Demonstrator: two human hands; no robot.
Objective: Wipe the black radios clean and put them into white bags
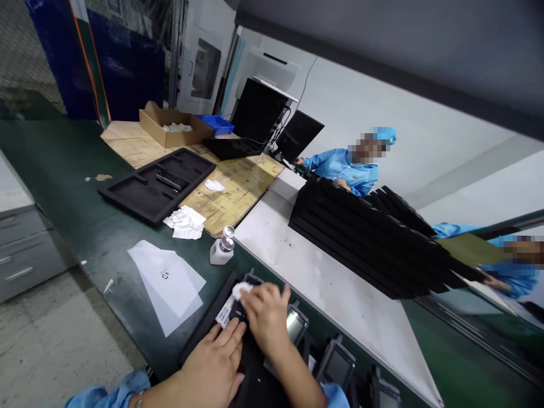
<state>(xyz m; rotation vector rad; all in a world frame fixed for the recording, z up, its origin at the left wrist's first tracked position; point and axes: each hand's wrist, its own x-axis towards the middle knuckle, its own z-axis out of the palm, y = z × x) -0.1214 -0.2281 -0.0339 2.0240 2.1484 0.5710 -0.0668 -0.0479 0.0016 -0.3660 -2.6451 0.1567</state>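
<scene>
Factory line: stacked trays (pixel 374 238), smocked workers (pixel 344 170).

Even, soft indoor light fell from above, leaving only faint shadows on the desk (pixel 63 170). The view was tilted, with straight edges bent near the frame's borders. Both hands looked slightly blurred.

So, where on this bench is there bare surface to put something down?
The white shelf is bare between the dispenser bottle and the black tray stack. The green mat is bare left of the open tray. Near both hands it is crowded with devices.
</scene>
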